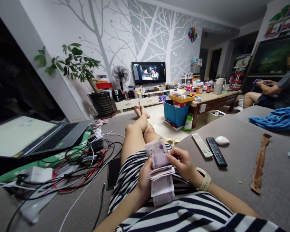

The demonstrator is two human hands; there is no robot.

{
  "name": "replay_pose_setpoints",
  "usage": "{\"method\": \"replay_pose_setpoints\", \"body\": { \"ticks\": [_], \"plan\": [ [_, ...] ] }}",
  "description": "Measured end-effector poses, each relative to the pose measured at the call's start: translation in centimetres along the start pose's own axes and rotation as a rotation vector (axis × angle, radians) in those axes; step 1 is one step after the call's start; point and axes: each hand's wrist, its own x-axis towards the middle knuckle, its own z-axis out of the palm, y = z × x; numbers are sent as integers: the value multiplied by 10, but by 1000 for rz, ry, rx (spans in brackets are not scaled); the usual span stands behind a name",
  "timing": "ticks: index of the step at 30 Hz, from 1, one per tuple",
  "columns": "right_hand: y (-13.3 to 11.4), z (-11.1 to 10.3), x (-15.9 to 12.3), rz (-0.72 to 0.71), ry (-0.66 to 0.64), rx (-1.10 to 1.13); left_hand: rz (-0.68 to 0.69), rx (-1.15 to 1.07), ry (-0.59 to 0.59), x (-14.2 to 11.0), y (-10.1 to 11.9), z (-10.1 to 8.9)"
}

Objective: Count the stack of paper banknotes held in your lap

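Between my two hands is a bundle of purple-printed banknotes [162, 187], held above my lap over striped cloth. My left hand [145, 177] grips the bundle along its left edge, thumb on top. The fingers of my right hand [183, 162] pinch the notes from the right, near their upper part. Some notes stand upright at the far end, others are folded over in the middle, and more hang down toward me. A pale watch [204, 179] is on my right wrist.
On the sofa [232, 154] to my right lie a white remote [202, 145], a black remote [216, 151], a white mouse [222, 140] and a brown wrapper [260, 164]. To my left are tangled cables [87, 161] and an open laptop [55, 137]. Another person [280, 87] sits at far right.
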Motion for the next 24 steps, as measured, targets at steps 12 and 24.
{"method": "replay_pose_setpoints", "body": {
  "ticks": [12, 24],
  "plan": [
    [0, 0, 0, 18, 1, 13, -47, -65, -34, 3, -4, -2],
    [3, 0, 0, 19, -9, 25, -42, -51, 25, 2, -1, 0]
  ]
}}
